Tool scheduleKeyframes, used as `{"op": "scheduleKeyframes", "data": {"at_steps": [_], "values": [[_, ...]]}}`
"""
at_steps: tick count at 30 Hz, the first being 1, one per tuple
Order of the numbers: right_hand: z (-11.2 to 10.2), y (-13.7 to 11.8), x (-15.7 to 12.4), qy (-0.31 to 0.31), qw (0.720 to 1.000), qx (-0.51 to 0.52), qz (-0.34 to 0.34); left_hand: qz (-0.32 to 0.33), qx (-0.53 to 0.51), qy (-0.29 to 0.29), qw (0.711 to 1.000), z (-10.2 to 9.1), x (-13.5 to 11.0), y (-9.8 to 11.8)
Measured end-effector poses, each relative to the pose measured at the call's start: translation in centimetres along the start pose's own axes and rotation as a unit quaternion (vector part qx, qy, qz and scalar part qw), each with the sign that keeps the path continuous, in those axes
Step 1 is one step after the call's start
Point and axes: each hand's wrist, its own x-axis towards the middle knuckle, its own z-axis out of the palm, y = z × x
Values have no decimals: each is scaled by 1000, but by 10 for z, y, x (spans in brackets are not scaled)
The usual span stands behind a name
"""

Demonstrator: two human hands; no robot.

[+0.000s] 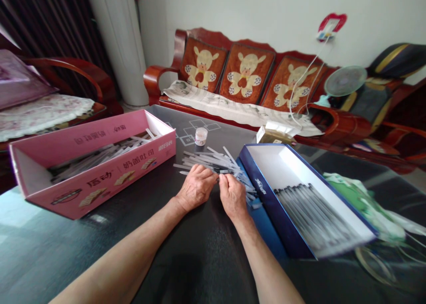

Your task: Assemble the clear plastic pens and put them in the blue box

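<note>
Together, a left hand (pixel 196 187) and a right hand (pixel 233 197) work at the near edge of a loose pile of slim grey-white strips (pixel 213 161) on a dark tabletop (pixel 199 268). Both hands are nearly closed, fingers curled and tips meeting over the strips; the fingers hide exactly what either one has hold of. Strips fan out past the right hand toward a long blue-rimmed box (pixel 276 197), whose white interior holds rows of dark-grey rods (pixel 313 215) laid parallel and blurred in the view. The box's left wall stands just beside the pile's spreading end. To the left, a pink printed cardboard box (pixel 100 193), open at the top and well apart from the left hand, holds a jumble of similar strips (pixel 100 155) lying mostly lengthwise; its right end sits near the pile. Beyond the pile stands a small jar (pixel 201 136) with a pale lid. A cardboard packet (pixel 274 135) sits at the tabletop's far edge, close to a red wooden sofa (pixel 246 73) with bear-patterned cushions. Green-and-white wrapping (pixel 359 202) lies past the blue-rimmed box's right wall.
</note>
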Motion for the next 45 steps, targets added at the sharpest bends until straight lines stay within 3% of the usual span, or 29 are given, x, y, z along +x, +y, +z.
{"op": "scheduleKeyframes", "data": {"at_steps": [5,8,10,13,15,22,24,26,29,32,36,38,45], "values": [[1,0,0,35,999,12,34,-9,-10,83,996,0,-1,-1],[1,-2,1,95,992,27,73,-99,-44,165,980,1,-5,-3],[1,-5,0,108,988,51,94,-189,-105,184,959,3,-6,-5],[5,-13,-4,57,990,101,86,-318,-254,179,895,5,-6,-9],[9,-18,-8,6,989,130,64,-361,-355,180,843,6,-4,-10],[12,-28,-15,-102,987,119,-34,-414,-628,142,643,8,4,-11],[7,-25,-12,-105,989,94,-47,-430,-656,141,604,6,5,-13],[1,-17,-6,-65,994,75,-40,-434,-666,156,586,4,6,-15],[-11,5,3,59,997,50,-12,-428,-658,170,596,3,8,-16],[-18,29,8,121,993,-14,6,-412,-620,173,645,5,8,-14],[-18,44,3,66,993,-99,24,-373,-515,154,756,8,4,-13],[-15,45,0,41,992,-119,24,-349,-481,134,793,9,1,-13],[-11,44,0,40,989,-141,39,-318,-419,97,845,20,-5,-15]]}}
